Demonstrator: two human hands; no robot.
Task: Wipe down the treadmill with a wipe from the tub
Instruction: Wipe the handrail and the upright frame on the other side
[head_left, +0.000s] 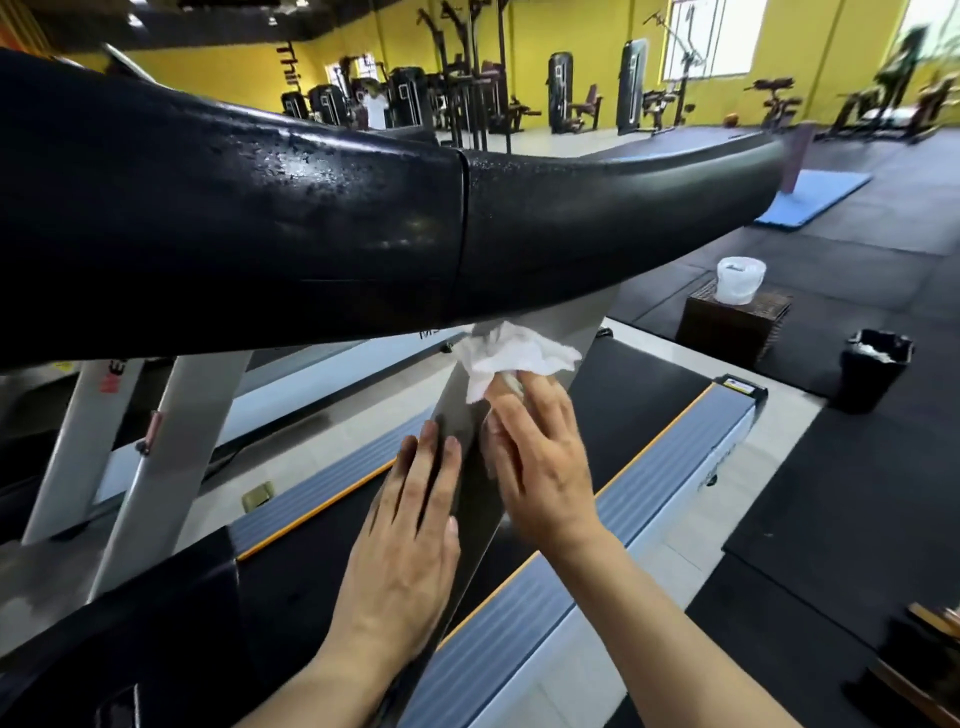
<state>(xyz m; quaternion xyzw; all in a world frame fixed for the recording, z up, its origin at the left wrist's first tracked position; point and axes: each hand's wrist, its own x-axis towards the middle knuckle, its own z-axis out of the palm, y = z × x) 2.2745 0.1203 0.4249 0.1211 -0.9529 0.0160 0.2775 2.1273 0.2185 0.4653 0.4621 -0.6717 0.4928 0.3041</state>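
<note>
The treadmill fills the view: a wide black handrail (311, 218) crosses above, and a grey metal upright (467, 467) slants down from it to the black belt (639, 405). My right hand (540, 467) presses a crumpled white wipe (511, 353) against the upright just below the handrail, its fingers straight over the wipe. My left hand (410, 540) lies flat on the left face of the same upright, fingers straight. The white wipe tub (740, 280) stands on a dark woven box (732, 327) on the floor to the right.
A small black bin (875, 369) with white waste stands right of the treadmill. More grey uprights (171, 457) rise on the left. A blue mat (815, 195) lies on the dark floor beyond. Weight machines (561, 93) line the yellow back wall.
</note>
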